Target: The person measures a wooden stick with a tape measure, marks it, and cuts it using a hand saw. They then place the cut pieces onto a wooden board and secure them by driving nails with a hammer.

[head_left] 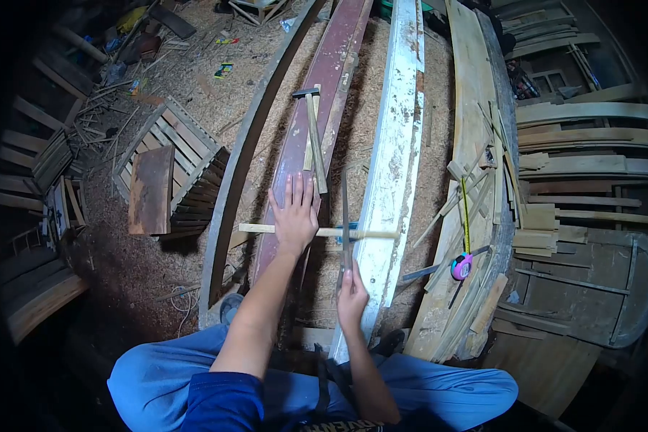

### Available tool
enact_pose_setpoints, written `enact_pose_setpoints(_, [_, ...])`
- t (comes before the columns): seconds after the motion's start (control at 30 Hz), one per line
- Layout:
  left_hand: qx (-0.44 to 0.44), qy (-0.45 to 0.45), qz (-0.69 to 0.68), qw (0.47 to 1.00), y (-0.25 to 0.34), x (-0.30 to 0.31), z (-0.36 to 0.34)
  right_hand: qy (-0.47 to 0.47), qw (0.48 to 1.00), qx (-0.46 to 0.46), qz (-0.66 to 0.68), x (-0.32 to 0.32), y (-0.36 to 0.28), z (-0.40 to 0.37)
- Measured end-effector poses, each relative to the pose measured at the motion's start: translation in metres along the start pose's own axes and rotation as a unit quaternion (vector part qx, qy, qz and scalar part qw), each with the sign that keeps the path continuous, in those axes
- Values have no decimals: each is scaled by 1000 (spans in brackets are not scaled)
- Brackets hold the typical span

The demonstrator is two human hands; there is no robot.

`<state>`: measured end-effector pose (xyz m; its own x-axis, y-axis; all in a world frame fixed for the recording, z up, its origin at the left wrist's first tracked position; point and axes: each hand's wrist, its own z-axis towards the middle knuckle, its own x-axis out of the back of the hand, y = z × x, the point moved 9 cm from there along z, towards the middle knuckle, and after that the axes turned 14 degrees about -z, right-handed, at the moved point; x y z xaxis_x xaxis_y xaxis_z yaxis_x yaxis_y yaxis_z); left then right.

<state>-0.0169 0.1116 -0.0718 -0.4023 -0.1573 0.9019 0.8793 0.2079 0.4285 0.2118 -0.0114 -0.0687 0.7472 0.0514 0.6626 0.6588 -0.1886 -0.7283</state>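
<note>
My left hand (pixel 295 222) lies flat on a narrow wooden strip (pixel 255 228), pressing it onto the maroon plank (pixel 284 162). The strip runs crosswise over the gap to the white, paint-worn plank (pixel 389 173). Closed around the handle of a saw, my right hand (pixel 352 297) is just nearer to me than the strip. The saw (pixel 345 209) is seen nearly edge-on, its thin dark blade crossing the strip right of my left hand. Beyond my left fingers, a hammer (pixel 314 133) rests on the maroon plank, beside another short wood strip (pixel 309 155).
On the right, a wide board (pixel 470 65) carries wood offcuts (pixel 475 209) and a pink tape measure (pixel 461 267), its yellow tape pulled out. A slatted wooden crate (pixel 173 137) stands at left. Shavings cover the floor. Stacked wood pieces (pixel 583 137) lie far right.
</note>
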Motion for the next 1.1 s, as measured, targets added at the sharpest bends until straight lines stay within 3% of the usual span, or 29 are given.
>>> enact_pose_setpoints(0.03, [2,3,-2,1000,2,0,1,-19,994,-87,54,-1,6,-12])
enact_pose_setpoints(0.17, [-2,-12,-4,1000,2,2,0,4,986,-139,87,-2,-9,-13])
enact_pose_setpoints(0.27, [-1,-10,3,1000,3,-2,2,-4,995,-103,2,0,-18,-3])
enact_pose_setpoints(0.43, [11,-18,-7,1000,3,1,2,19,999,-49,-2,26,-22,-47])
enact_pose_setpoints(0.47, [6,-10,-5,1000,4,2,3,18,999,-48,-5,24,-13,-48])
enact_pose_setpoints(0.53, [-4,-5,-1,1000,5,1,2,-27,986,-164,30,13,-7,-37])
enact_pose_setpoints(0.57, [-6,-1,0,1000,5,2,2,-9,993,-116,5,12,-17,-18])
enact_pose_setpoints(0.67, [-9,-2,1,1000,4,4,2,-23,988,-132,78,1,-2,-5])
enact_pose_setpoints(0.73, [-1,-3,-7,1000,6,3,1,-35,992,-108,52,12,-20,-11])
enact_pose_setpoints(0.8, [-9,4,-13,1000,5,4,0,-54,962,-233,129,2,-19,-27])
enact_pose_setpoints(0.83, [-15,15,-18,1000,6,5,0,-58,962,-232,132,-5,-22,-29])
enact_pose_setpoints(0.97, [8,-17,-6,1000,4,-2,0,91,995,2,-38,2,-49,-16])
enact_pose_setpoints(1.1, [-12,24,-18,999,5,5,2,23,996,-82,21,-2,-35,-40])
